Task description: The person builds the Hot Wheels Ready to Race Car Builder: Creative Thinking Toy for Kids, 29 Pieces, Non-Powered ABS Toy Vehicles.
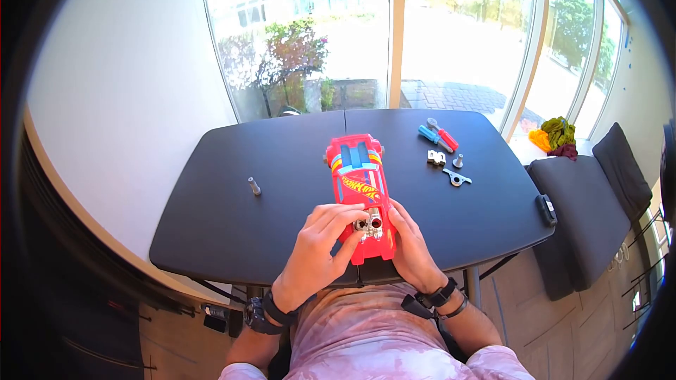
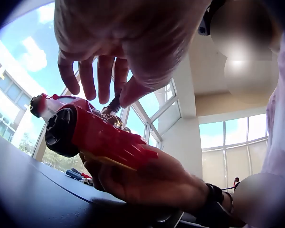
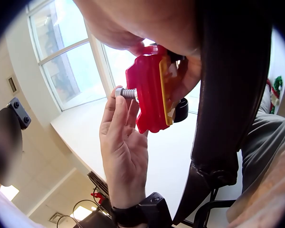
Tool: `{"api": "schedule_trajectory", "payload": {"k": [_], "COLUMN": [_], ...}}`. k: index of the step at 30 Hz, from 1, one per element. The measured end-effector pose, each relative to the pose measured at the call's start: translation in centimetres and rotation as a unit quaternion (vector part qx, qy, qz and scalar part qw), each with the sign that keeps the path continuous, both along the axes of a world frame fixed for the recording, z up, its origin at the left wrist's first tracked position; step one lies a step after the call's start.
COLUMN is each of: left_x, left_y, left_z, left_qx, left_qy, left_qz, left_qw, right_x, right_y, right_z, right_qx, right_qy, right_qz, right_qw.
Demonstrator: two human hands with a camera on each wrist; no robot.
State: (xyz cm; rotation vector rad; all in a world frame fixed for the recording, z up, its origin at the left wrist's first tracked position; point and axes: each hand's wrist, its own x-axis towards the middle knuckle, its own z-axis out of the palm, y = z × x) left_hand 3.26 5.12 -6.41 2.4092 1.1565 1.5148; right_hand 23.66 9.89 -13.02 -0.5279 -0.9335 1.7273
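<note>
A red toy car point(image 1: 362, 193) with a yellow stripe and a silver engine piece point(image 1: 369, 225) is held above the near part of the table. My right hand point(image 1: 414, 250) grips the car's side, its fingers wrapped under the body in the left wrist view. With thumb and fingertip, my left hand point(image 3: 126, 147) pinches the head of a grey toy bolt point(image 3: 128, 93). The bolt's threaded end points into the engine side of the car. In the head view the left hand's fingers partly cover the engine piece.
On the black table point(image 1: 211, 218), another grey bolt point(image 1: 254, 186) stands at left. At right lie blue and red tools point(image 1: 438, 137), a white-silver part point(image 1: 436, 158), a third bolt point(image 1: 458, 161) and a grey bracket point(image 1: 457, 178). A dark chair point(image 1: 588, 211) stands beyond the right edge.
</note>
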Motion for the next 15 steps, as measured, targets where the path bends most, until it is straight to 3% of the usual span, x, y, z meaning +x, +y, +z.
{"api": "schedule_trajectory", "payload": {"k": [2,8,15], "left_x": [0.3,0.0,0.5], "left_y": [-0.5,0.9,-0.6], "left_z": [0.6,-1.9,0.2], "left_qx": [0.028,0.001,-0.03], "left_qy": [0.011,-0.016,-0.009], "left_qz": [0.036,0.026,0.013], "left_qw": [0.999,1.0,0.999], "right_x": [0.0,0.2,0.2], "right_y": [0.0,0.3,0.0], "right_z": [0.0,-0.4,0.0], "right_qx": [-0.001,0.006,-0.009], "right_qy": [0.001,-0.004,0.006], "right_qz": [-0.001,0.007,0.011], "right_qw": [1.0,1.0,1.0]}}
